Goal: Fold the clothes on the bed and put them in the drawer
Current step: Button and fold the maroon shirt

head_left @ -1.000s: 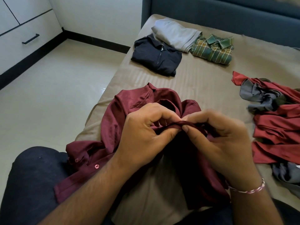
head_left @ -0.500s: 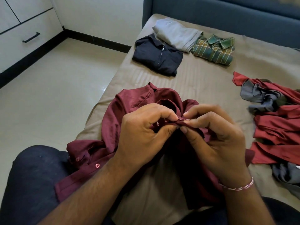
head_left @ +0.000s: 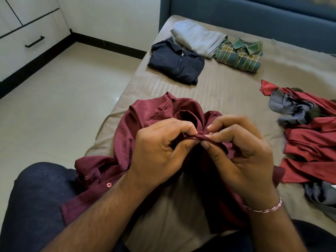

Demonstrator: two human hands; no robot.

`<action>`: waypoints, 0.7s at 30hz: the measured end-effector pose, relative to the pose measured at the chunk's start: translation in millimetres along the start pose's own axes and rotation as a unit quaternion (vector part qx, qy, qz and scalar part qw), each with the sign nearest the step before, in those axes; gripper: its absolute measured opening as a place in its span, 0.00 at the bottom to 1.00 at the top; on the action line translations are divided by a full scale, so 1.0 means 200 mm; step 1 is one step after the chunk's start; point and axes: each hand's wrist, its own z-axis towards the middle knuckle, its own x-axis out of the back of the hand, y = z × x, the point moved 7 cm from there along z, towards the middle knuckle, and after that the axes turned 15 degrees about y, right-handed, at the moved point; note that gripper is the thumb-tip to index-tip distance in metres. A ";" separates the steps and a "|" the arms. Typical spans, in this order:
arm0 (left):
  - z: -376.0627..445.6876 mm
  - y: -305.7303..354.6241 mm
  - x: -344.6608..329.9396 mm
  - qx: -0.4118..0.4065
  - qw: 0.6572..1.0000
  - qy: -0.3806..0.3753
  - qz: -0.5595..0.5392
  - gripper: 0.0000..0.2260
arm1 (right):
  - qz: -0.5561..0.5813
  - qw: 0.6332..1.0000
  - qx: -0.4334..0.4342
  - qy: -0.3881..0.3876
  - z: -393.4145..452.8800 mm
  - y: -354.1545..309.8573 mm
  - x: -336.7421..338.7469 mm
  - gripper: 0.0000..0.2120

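Left hand [head_left: 160, 146] and right hand [head_left: 241, 151] both pinch one bunched edge of the maroon shirt [head_left: 145, 115] between thumb and curled fingertips, tips nearly touching. Shirt is crumpled, unbuttoned, pink buttons showing, draped from the bed [head_left: 227, 88] edge onto the lap. Folded clothes lie near the headboard, unfolded pile right.

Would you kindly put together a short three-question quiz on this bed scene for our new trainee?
1. True or false: both hands pinch the maroon shirt.
2. How many folded garments lie at the far end of the bed?
3. Which folded item lies nearest the floor-side edge: A grey garment, B navy shirt, C green plaid shirt?

Key: 1 true, left hand and right hand meet on one bunched edge; 2 three; 3 B.
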 end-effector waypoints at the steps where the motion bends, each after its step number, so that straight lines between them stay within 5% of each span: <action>1: 0.00 0.00 0.00 0.003 1.000 -0.001 -0.001 0.03 | 0.004 1.000 0.003 -0.002 0.00 0.00 -0.01 0.05; 10: -0.03 -0.03 -0.04 0.047 0.999 -0.025 -0.005 0.05 | -0.008 0.999 0.025 -0.019 -0.02 0.01 -0.03 0.05; 18: 0.00 -0.07 -0.04 0.008 0.996 -0.042 0.073 0.03 | 0.014 0.989 -0.148 -0.018 -0.06 0.16 -0.05 0.05; 21: 0.02 -0.15 -0.05 0.011 0.989 -0.129 0.078 0.06 | 0.032 0.975 -0.220 0.003 -0.07 0.22 -0.04 0.05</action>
